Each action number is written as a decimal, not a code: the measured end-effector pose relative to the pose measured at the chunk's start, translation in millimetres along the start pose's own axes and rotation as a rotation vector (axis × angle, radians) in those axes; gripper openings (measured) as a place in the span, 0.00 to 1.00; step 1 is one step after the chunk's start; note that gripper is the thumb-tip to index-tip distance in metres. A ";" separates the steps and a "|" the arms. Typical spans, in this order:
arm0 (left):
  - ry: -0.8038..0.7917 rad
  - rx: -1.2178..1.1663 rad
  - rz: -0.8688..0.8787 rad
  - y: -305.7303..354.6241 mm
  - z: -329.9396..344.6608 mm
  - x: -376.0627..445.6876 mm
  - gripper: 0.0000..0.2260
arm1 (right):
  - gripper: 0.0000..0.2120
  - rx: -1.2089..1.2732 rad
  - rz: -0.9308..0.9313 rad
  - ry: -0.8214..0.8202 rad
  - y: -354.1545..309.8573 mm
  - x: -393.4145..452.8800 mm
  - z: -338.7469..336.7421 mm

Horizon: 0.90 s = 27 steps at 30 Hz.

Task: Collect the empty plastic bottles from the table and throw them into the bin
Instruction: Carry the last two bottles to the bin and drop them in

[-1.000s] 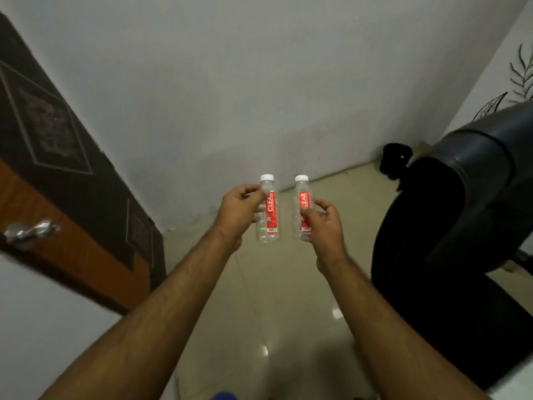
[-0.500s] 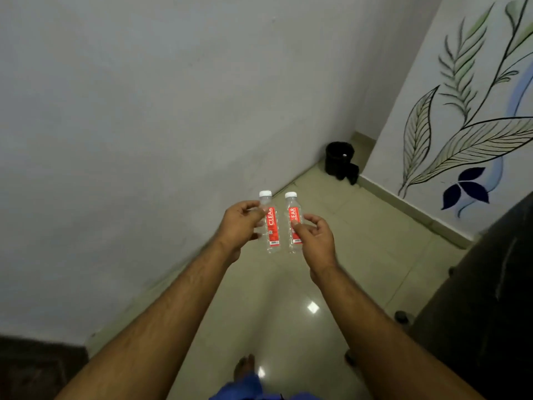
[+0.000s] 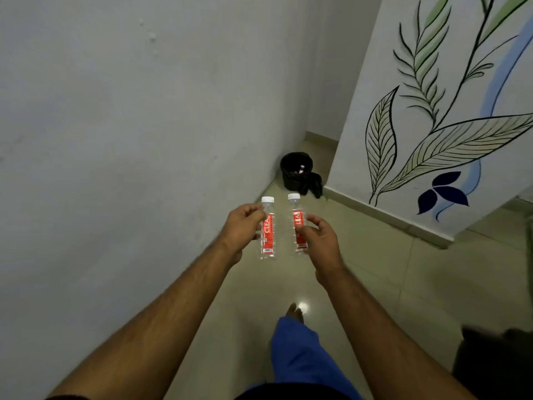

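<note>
Clear plastic bottles (image 3: 267, 229), glossy tiled floor (image 3: 403, 278), matt painted wall (image 3: 144, 111).

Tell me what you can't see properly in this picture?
- Bin, head view: far and dark; something small and pale shows inside, too tiny to name.
- Black object beside the bin: too dark to identify.
- Left bottle and right bottle: labels partly covered by the left hand and right hand.
- Dark shape, bottom right: cut off by the edge.
</note>
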<state>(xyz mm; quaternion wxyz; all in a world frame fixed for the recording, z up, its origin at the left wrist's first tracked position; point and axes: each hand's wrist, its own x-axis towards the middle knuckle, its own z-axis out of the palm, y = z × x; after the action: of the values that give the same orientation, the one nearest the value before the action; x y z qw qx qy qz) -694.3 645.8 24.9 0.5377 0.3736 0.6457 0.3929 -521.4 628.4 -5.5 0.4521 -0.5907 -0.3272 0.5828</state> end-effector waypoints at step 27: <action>-0.147 0.239 -0.236 72.8 141.2 767.0 0.09 | 0.14 -0.148 0.356 0.164 -32.6 746.8 81.9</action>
<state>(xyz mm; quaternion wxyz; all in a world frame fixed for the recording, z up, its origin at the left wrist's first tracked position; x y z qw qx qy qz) -659.8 1384.9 -232.3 0.5775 0.3841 0.6862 0.2194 -518.0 1335.5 -261.7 0.3226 -0.7161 -0.2217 0.5778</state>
